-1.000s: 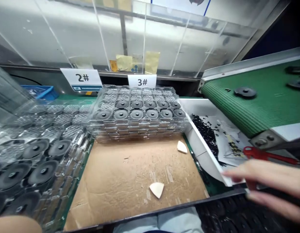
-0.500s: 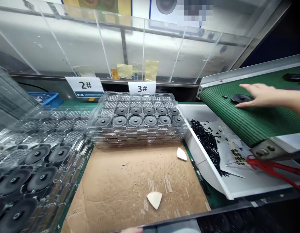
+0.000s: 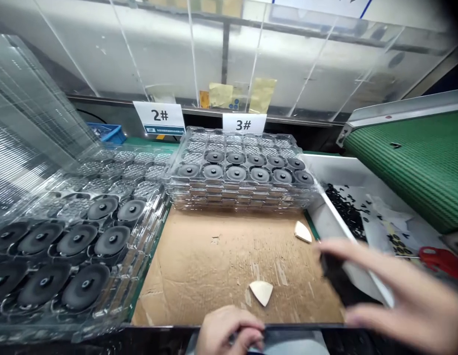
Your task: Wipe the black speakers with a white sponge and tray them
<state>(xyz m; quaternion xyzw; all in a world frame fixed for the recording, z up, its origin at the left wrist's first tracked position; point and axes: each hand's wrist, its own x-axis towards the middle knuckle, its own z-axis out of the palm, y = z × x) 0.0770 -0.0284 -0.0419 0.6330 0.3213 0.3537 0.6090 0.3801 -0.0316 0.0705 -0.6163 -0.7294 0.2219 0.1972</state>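
Note:
My right hand [image 3: 406, 301], smeared by motion, grips a black round part [image 3: 340, 278] between thumb and fingers, over the right edge of the cardboard sheet [image 3: 214, 271]. At the bottom edge, my left hand [image 3: 227, 330] is curled with its fingers closed; a small dark bit shows between them, too little to name. Just beyond it lies a white rounded-triangle piece [image 3: 261, 292], with a second white piece [image 3: 303, 232] farther back on the cardboard. Black discs with raised centres [image 3: 236, 173] fill the front pockets of the stacked clear trays [image 3: 232, 193].
Another clear tray stack [image 3: 155, 236] with black discs stands at left. On the right, a white bin [image 3: 321, 212] contains small black pieces [image 3: 347, 212] and red-handled pliers [image 3: 441, 261]. Above it runs a green conveyor belt [image 3: 421, 172]. A blue basket [image 3: 116, 135] sits behind.
My right hand has come off the conveyor with the black part and moved down and left over the cardboard. My left hand has risen into view. The camera view has shifted right.

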